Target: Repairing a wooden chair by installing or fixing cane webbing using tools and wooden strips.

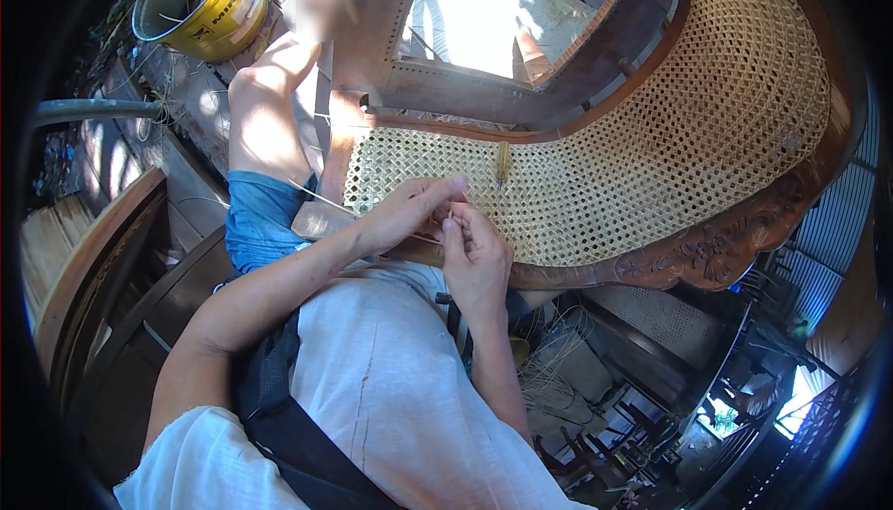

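Note:
My left hand [409, 216] and my right hand [478, 251] meet over the near edge of a woven cane panel [577, 194]. Their fingertips are pinched together around a thin strip of cane [326, 199], whose pale tail sticks out leftward past my left wrist. The part between the fingers is mostly hidden. A small tool with a yellow handle [503, 158] and a thin metal shaft, perhaps a screwdriver or an awl, lies on the weave just beyond my hands. Around the panel runs a brown wooden frame [642, 266] with carving at the right.
Behind the panel stands a wooden piece with an opening [372, 54] edged by small holes. A yellow bucket [219, 21] is at the far left, near a grey pipe [98, 112]. Curved wooden parts [102, 231] lean at the left; loose cane strands [549, 370] lie below right.

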`<state>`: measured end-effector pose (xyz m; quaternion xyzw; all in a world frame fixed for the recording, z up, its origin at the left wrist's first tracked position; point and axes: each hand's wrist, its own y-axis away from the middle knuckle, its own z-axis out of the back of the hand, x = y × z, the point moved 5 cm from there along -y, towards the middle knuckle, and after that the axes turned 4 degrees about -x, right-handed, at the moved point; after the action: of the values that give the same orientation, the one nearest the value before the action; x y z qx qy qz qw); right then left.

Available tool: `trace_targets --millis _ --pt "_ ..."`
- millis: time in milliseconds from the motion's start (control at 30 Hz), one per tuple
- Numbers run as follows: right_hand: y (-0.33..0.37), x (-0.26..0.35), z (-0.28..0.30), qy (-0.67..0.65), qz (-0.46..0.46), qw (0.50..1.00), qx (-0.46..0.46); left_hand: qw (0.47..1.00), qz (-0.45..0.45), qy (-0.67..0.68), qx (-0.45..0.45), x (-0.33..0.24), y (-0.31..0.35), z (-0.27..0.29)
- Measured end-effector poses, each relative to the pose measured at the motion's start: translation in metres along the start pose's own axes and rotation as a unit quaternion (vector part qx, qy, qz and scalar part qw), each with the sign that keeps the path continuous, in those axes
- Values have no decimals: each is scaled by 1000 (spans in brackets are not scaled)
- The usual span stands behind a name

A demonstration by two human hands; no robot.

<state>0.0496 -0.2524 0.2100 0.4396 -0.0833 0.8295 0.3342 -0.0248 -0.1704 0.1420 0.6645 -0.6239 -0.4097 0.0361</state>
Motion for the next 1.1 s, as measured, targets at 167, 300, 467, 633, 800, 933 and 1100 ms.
trace_targets --millis 167,300,467,633,800,933,1100 --pt "1 -1 1 -178 -80 980 26 1000 -14 -18 -1 -2 -4 19" --pt "-6 -3 5 -273 -95 957 21 996 -47 -69 -17 -15 1 22" --pt "-14 -12 -1 -409 -148 898 61 981 -103 -164 -6 -35 13 22" --pt "-24 -14 -14 -519 -189 829 94 940 -192 -281 32 -63 27 24" --pt "-39 -5 -16 -501 -163 843 109 912 -251 -324 35 -64 25 29" --pt "-47 3 -24 -516 -181 826 133 905 -268 -329 9 -81 38 28" --pt "-56 3 -33 -515 -182 824 153 886 -286 -364 -20 -84 38 40"
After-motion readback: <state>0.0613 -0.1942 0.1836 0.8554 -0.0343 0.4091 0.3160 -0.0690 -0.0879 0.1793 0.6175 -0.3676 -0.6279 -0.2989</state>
